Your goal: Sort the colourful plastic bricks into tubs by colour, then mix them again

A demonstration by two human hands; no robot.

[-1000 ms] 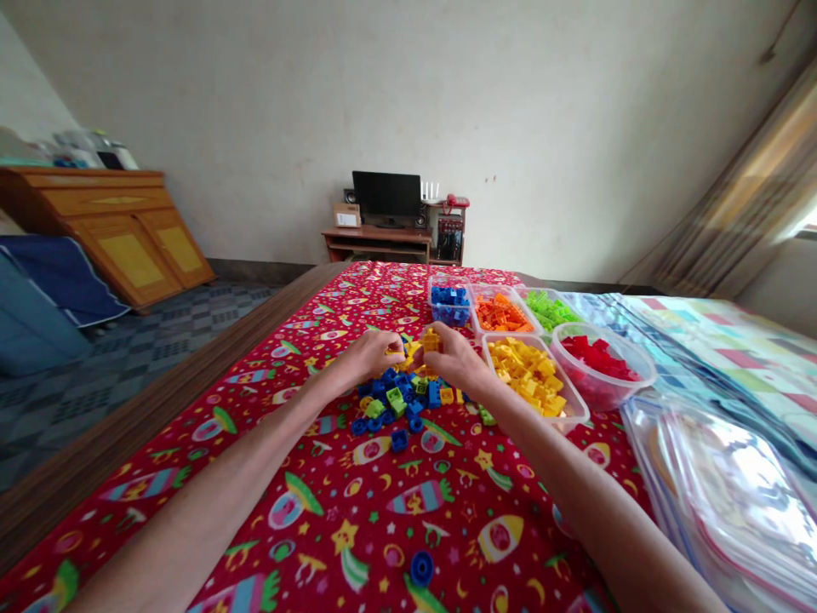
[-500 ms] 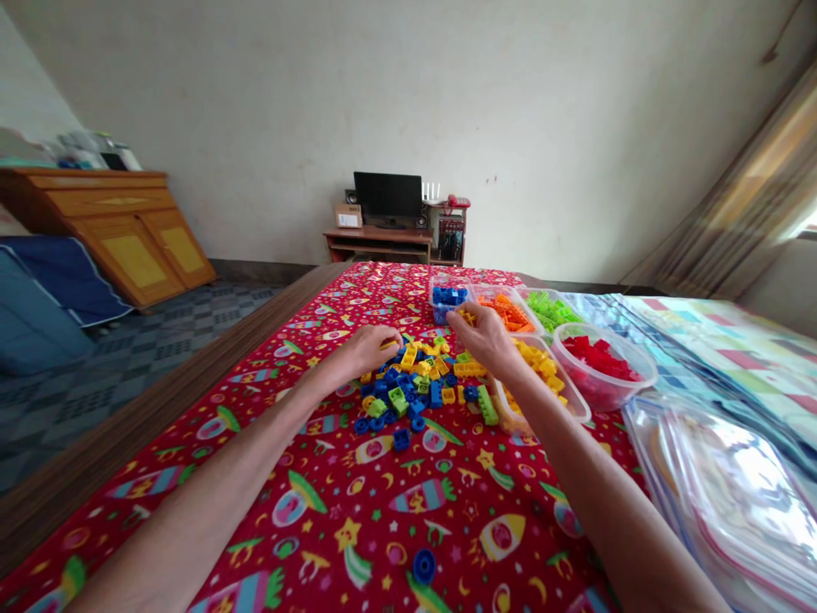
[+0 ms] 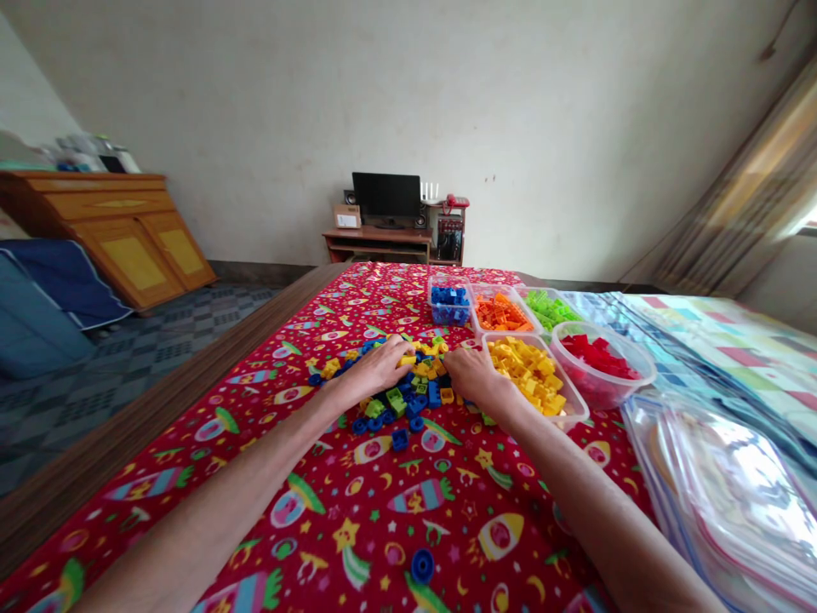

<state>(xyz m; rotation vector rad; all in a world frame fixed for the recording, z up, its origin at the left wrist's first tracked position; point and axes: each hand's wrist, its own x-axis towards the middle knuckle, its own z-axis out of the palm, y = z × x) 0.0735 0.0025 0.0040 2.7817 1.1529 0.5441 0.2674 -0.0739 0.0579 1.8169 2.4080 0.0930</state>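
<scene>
A mixed pile of toy building bricks point(image 3: 396, 402), in blue, yellow and lime green, lies on the red patterned cloth. My left hand point(image 3: 378, 366) is over the pile's left side, closed with a yellow brick point(image 3: 407, 361) at its fingertips. On the opposite side, my right hand point(image 3: 471, 373) reaches down to the pile's edge with its fingers bent together; whatever is under them is hidden. Just right of that hand stands a clear tub point(image 3: 578, 407) full of yellow bricks point(image 3: 527, 368).
Behind are clear tubs of blue bricks point(image 3: 450, 298), orange bricks point(image 3: 501, 313) and lime green bricks point(image 3: 549, 308). A round tub point(image 3: 646, 375) holds red bricks. Stacked clear lids point(image 3: 728, 494) lie at right. One blue wheel-like piece point(image 3: 422, 566) lies near the front.
My right hand has come down and nearer from above the tubs to the pile; the yellow piece at its fingers no longer shows. My left hand has shifted slightly right and lower over the bricks.
</scene>
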